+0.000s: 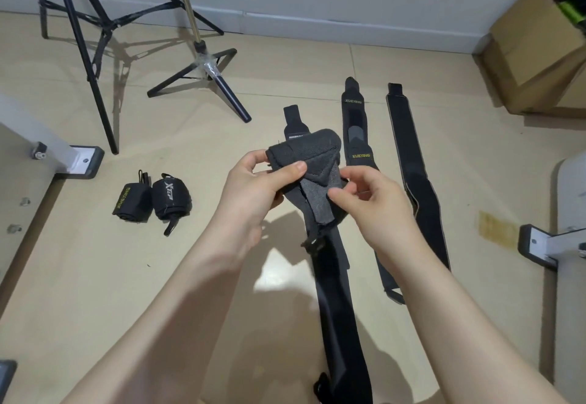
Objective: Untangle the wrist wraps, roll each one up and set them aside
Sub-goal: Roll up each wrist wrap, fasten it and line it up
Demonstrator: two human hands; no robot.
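A black wrist wrap [309, 162] is folded at its upper end and held above the floor, its tail hanging down toward me. My left hand [253, 188] grips the folded part, thumb on top. My right hand [371, 197] pinches the wrap's grey velcro flap from the right. Three more wraps lie flat on the floor: one behind the held wrap [293, 123], one marked XUEYING [356, 124] and a plain one [412, 162]. Two rolled wraps [131, 202] [171, 196] sit side by side at the left.
A black tripod [76, 23] and a stand with a gold pole [203, 67] occupy the far left floor. Cardboard boxes [532, 51] sit at the far right by the wall. White table legs stand at the left [76, 162] and right [551, 245].
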